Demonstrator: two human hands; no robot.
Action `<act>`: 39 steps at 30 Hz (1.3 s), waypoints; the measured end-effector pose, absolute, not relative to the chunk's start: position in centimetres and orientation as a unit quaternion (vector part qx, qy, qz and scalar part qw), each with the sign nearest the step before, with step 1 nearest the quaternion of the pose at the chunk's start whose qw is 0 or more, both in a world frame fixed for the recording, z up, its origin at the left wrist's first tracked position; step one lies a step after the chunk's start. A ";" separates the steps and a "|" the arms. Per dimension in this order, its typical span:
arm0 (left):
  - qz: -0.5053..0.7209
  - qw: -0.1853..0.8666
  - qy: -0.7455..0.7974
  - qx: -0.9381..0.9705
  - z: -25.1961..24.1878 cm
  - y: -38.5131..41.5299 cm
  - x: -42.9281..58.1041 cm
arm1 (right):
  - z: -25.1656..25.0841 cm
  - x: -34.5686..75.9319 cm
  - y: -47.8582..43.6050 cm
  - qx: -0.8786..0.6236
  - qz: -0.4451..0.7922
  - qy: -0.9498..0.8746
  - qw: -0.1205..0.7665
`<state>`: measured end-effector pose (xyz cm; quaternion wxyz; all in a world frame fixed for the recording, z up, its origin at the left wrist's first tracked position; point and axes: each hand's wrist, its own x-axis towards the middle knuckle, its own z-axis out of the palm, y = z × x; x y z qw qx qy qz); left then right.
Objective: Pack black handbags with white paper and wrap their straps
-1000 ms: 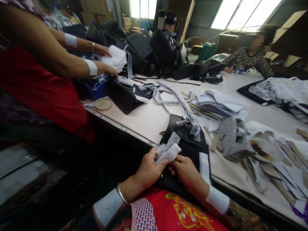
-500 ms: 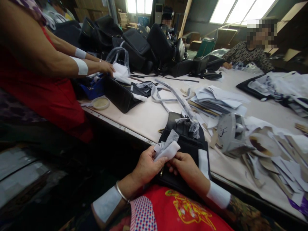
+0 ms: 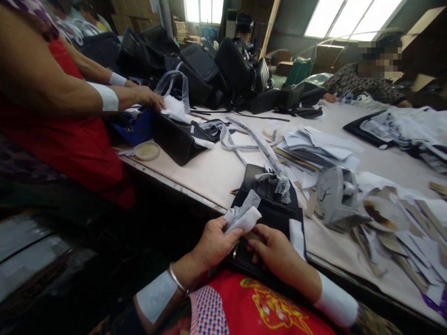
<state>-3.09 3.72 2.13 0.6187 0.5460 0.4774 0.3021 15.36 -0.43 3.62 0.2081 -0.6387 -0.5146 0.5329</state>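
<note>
A black bag point(image 3: 274, 218) lies at the table edge in front of me, its wrapped strap running up and away. My left hand point(image 3: 214, 239) is closed on a piece of white wrapping foam point(image 3: 246, 218) with clear film, held over the bag's near left side. Close beside it, my right hand point(image 3: 275, 249) has curled fingers over the bag; a greyish-brown bit shows at its fingertips, too unclear to name. A gold zipper pull point(image 3: 235, 250) shows below my hands. Another white foam piece point(image 3: 296, 237) covers the bag's right side.
At left, a co-worker's hands point(image 3: 152, 98) touch white padding at another black bag point(image 3: 178, 142). A round dish point(image 3: 146, 151) stands near the edge. A grey tape dispenser point(image 3: 337, 195), paper sheets point(image 3: 314, 142) and scraps lie right. Black bags point(image 3: 230, 65) pile up behind.
My right hand has shifted slightly right and turned, showing a greyish-brown bit at its fingertips. My left hand keeps the foam almost still. The co-worker's arms at left have moved slightly left.
</note>
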 end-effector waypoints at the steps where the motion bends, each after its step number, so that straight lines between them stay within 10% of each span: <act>1: 0.302 0.618 0.479 0.546 2.1 3.8 -3.1 | 4.2 15.8 -0.8 -0.644 0.510 -0.533 0.204; 15: 0.321 0.525 0.466 0.636 2.5 3.3 -2.6 | 9.1 16.1 4.3 -0.363 0.140 -0.912 0.128; 39: 0.335 0.558 0.433 0.624 1.6 3.2 -2.8 | 5.9 15.4 7.6 -0.320 0.316 -0.860 0.240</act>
